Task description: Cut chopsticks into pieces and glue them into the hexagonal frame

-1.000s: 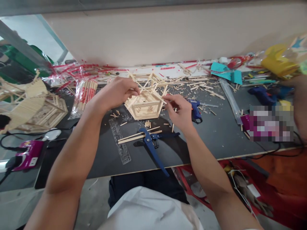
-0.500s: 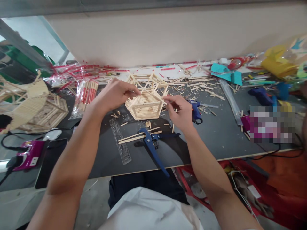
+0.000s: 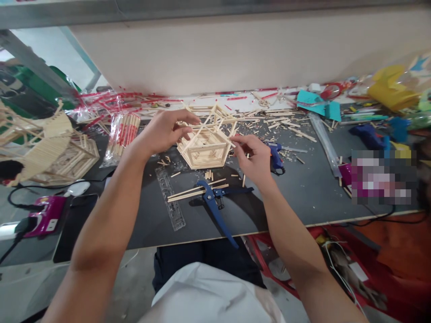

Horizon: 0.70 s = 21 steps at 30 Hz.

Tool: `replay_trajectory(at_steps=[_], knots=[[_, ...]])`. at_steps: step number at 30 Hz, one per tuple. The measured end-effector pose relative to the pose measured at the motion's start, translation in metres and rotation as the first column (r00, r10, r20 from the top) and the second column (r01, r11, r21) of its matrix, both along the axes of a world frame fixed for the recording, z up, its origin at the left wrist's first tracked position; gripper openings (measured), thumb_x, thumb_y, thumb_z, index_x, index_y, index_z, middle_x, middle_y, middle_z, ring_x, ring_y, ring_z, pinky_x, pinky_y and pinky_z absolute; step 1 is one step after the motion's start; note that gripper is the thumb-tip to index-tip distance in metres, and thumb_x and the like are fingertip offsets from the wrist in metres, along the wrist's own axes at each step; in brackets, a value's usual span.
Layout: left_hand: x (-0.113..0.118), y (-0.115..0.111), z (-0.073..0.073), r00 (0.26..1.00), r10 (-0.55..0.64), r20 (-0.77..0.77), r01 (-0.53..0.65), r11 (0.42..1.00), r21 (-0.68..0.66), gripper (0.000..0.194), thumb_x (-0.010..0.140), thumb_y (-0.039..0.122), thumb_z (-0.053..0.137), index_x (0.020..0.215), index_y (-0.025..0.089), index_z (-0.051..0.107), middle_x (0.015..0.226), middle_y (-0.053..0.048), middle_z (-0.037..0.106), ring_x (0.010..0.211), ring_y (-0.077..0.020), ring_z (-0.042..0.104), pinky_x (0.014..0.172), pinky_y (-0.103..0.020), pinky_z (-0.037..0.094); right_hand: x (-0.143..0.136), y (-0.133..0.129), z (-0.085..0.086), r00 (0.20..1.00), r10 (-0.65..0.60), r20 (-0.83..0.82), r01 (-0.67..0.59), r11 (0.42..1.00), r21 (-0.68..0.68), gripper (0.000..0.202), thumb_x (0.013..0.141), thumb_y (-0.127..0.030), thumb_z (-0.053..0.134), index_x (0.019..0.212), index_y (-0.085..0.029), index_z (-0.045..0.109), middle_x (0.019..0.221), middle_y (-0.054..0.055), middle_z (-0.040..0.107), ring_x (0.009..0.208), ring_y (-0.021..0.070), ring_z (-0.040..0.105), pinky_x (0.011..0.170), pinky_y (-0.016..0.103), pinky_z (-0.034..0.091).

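Note:
A frame of stacked wooden sticks [image 3: 206,157], several-sided with a slanting upper lattice, stands on the dark table. At its left upper side is my left hand [image 3: 168,130], thumb and fingers apart, with nothing visibly gripped. On the other side, my right hand [image 3: 253,154] pinches the end of a thin wooden stick [image 3: 230,142] at the frame's right corner; whether that stick is fixed to the frame I cannot tell. In front lies a blue-handled cutter [image 3: 213,208] with long sticks [image 3: 183,194] beside its jaw. Short cut pieces [image 3: 209,174] lie between cutter and frame.
A clear ruler [image 3: 171,202] lies left of the cutter, and a blue glue gun [image 3: 276,157] is behind my right hand. Bagged sticks [image 3: 123,134], a second stick model [image 3: 72,159], a phone [image 3: 76,229] and a purple power strip [image 3: 47,215] occupy the left. Scraps litter the back.
My left hand's fingers have spread and drawn back a little from the frame's upper sticks. The right hand keeps its pinch at the right corner. The view has shifted slightly.

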State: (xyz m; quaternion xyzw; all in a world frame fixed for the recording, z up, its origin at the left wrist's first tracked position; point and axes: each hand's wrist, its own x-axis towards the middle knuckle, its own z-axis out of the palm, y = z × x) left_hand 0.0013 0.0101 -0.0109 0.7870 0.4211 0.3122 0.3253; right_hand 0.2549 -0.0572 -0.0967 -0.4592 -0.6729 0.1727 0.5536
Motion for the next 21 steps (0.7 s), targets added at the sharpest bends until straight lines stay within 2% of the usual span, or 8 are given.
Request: replay_trajectory(at_steps=[3,5,7,9,12,16,19,21], knots=[[-0.002,-0.011,0.008,0.983,0.16,0.085,-0.168,0.981,0.098,0.021,0.082,0.025,0.074,0.103,0.019,0.073,0.101,-0.003,0.074,0.068,-0.0156,0.069,0.057,-0.027,0.05,0.001,0.001,0.0,1.0,-0.016,0.005,0.016,1.0,0.009,0.02,0.095,-0.035,0.058,0.103,-0.023,0.071,0.097,0.006,0.069,0.062,0.0122,0.061,0.06,0.03,0.053],[-0.009,-0.015,0.007,0.935,0.285,0.213,-0.32,0.935,0.151,0.019,0.082,0.026,0.076,0.098,0.019,0.07,0.1,-0.001,0.073,0.066,-0.0124,0.068,0.053,-0.025,0.048,0.002,0.002,-0.001,0.999,-0.034,0.0,0.034,0.999,0.018,0.021,0.095,-0.038,0.059,0.103,-0.023,0.07,0.095,0.005,0.07,0.063,0.0133,0.063,0.06,0.03,0.054],[-0.019,-0.017,0.0,0.864,0.373,0.339,-0.445,0.88,0.165,0.017,0.081,0.028,0.077,0.092,0.019,0.066,0.09,0.002,0.072,0.062,-0.0096,0.066,0.051,-0.024,0.049,0.003,0.003,-0.001,0.999,-0.049,-0.012,0.049,0.998,0.029,0.021,0.094,-0.039,0.06,0.102,-0.023,0.07,0.092,0.005,0.069,0.064,0.0143,0.064,0.06,0.03,0.054],[-0.031,-0.018,-0.011,0.803,0.415,0.427,-0.518,0.841,0.157,0.017,0.081,0.027,0.077,0.084,0.018,0.064,0.072,0.005,0.067,0.057,-0.0086,0.064,0.049,-0.023,0.049,0.005,0.003,-0.001,0.998,-0.064,-0.014,0.064,0.997,0.033,0.021,0.093,-0.041,0.061,0.101,-0.023,0.07,0.091,0.004,0.069,0.065,0.015,0.065,0.061,0.03,0.055],[-0.044,-0.024,-0.03,0.781,0.451,0.432,-0.539,0.837,0.099,0.015,0.081,0.025,0.075,0.075,0.017,0.065,0.064,0.003,0.067,0.054,-0.0098,0.065,0.047,-0.023,0.05,0.008,0.005,-0.003,0.995,-0.1,0.004,0.1,0.995,0.018,0.023,0.093,-0.043,0.06,0.1,-0.023,0.07,0.094,0.005,0.071,0.069,0.0161,0.066,0.062,0.031,0.056],[-0.046,-0.04,-0.053,0.773,0.524,0.358,-0.562,0.827,0.003,0.007,0.08,0.021,0.071,0.076,0.016,0.067,0.068,-0.001,0.072,0.061,-0.0139,0.071,0.051,-0.022,0.055,0.015,0.01,-0.006,0.985,-0.175,0.002,0.175,0.984,-0.013,0.026,0.092,-0.045,0.06,0.099,-0.022,0.069,0.095,0.006,0.072,0.072,0.0174,0.067,0.065,0.033,0.057],[-0.042,-0.052,-0.067,0.815,0.479,0.326,-0.487,0.871,-0.064,0.006,0.084,0.019,0.062,0.082,0.015,0.066,0.075,-0.004,0.075,0.067,-0.0165,0.074,0.053,-0.022,0.057,0.027,0.014,-0.008,0.965,-0.256,0.06,0.26,0.964,-0.052,0.025,0.091,-0.042,0.058,0.099,-0.021,0.069,0.095,0.007,0.072,0.073,0.0183,0.067,0.069,0.034,0.057],[-0.039,-0.058,-0.074,0.856,0.425,0.295,-0.425,0.903,-0.067,0.011,0.086,0.022,0.061,0.088,0.013,0.068,0.081,-0.007,0.076,0.076,-0.0189,0.075,0.056,-0.023,0.059,0.04,0.017,-0.011,0.93,-0.321,0.18,0.338,0.938,-0.072,0.024,0.089,-0.037,0.058,0.099,-0.019,0.069,0.095,0.009,0.072,0.077,0.0204,0.066,0.076,0.038,0.056]])
